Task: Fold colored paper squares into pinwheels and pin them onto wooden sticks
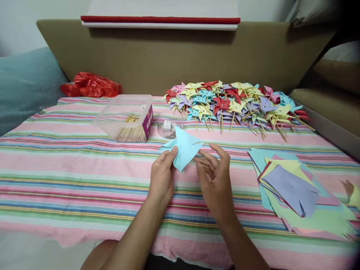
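Note:
My left hand [162,175] pinches a light blue paper square [183,147] with cut corners, holding it just above the striped cloth [70,165]. My right hand [214,175] is beside the paper's right edge with fingers curled into a pinch near a folded corner; what the fingertips hold is too small to name. A clear plastic box of wooden sticks [128,117] lies tilted to the left of the paper. A small clear round container [168,126] sits just behind it.
A pile of finished paper pinwheels on sticks [236,103] covers the far right of the cloth. A stack of cut coloured paper squares [295,187] lies at the right. A red plastic bag [91,85] rests at the back left against a brown headboard.

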The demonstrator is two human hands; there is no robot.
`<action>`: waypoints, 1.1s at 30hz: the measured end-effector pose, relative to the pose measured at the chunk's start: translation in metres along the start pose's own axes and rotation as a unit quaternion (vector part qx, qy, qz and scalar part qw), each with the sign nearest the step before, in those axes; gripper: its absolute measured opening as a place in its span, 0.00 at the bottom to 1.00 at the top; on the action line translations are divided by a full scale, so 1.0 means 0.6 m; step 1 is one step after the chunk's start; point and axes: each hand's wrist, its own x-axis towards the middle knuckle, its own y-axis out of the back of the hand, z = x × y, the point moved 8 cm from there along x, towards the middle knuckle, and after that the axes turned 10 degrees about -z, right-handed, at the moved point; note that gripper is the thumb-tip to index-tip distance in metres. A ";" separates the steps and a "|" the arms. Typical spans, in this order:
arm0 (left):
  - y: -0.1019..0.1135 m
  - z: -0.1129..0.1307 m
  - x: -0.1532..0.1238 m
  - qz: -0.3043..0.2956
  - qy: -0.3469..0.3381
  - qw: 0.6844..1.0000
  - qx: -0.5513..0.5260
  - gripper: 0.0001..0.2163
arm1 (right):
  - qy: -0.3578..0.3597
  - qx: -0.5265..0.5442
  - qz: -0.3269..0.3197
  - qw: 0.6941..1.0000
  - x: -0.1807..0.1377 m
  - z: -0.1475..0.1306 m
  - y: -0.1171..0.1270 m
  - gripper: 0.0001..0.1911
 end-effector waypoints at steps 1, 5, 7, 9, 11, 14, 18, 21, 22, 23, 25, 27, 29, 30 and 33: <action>0.000 0.001 0.000 -0.005 0.000 1.000 0.004 0.13 | 0.019 -0.040 -0.016 0.999 0.000 -0.007 -0.001 0.24; -0.008 0.002 -0.004 -0.035 -0.003 0.999 0.040 0.11 | 0.053 -0.156 -0.051 0.985 0.002 -0.025 -0.005 0.08; -0.011 0.002 -0.007 -0.041 -0.007 0.997 0.068 0.12 | 0.038 -0.159 -0.039 0.986 0.004 -0.024 0.002 0.07; -0.014 0.003 -0.009 -0.046 -0.016 0.994 0.094 0.11 | 0.010 -0.126 -0.018 0.992 0.006 -0.016 0.013 0.09; -0.018 0.004 -0.010 -0.054 -0.024 0.992 0.115 0.11 | -0.022 -0.088 -0.004 0.996 0.008 -0.007 0.022 0.11; -0.024 0.004 -0.012 -0.066 -0.034 0.986 0.146 0.13 | -0.049 -0.059 0.003 0.997 0.010 -0.001 0.028 0.12; -0.030 0.006 -0.016 -0.080 -0.045 0.977 0.193 0.15 | -0.057 -0.040 0.022 0.997 0.010 -0.004 0.031 0.13; -0.032 0.006 -0.019 -0.082 -0.045 0.972 0.213 0.15 | -0.061 -0.027 0.037 0.997 0.009 -0.006 0.031 0.13; -0.032 0.006 -0.019 -0.080 -0.045 0.972 0.216 0.15 | -0.062 -0.024 0.040 0.997 0.009 -0.006 0.031 0.13; -0.032 0.006 -0.020 -0.079 -0.046 0.972 0.218 0.15 | -0.064 -0.021 0.042 0.997 0.008 -0.006 0.031 0.13; -0.033 0.006 -0.020 -0.079 -0.050 0.971 0.220 0.14 | -0.066 -0.018 0.044 0.997 0.008 -0.006 0.030 0.14; -0.034 0.005 -0.020 -0.082 -0.053 0.971 0.220 0.13 | -0.067 -0.021 0.048 0.996 0.008 -0.006 0.031 0.14; -0.036 0.004 -0.020 -0.088 -0.054 0.971 0.216 0.13 | -0.067 -0.027 0.053 0.996 0.008 -0.006 0.032 0.14; -0.036 0.003 -0.020 -0.092 -0.054 0.971 0.216 0.13 | -0.069 -0.027 0.056 0.996 0.008 -0.006 0.032 0.14; -0.037 0.001 -0.020 -0.099 -0.051 0.969 0.222 0.13 | -0.080 -0.023 0.063 0.994 0.008 -0.002 0.033 0.14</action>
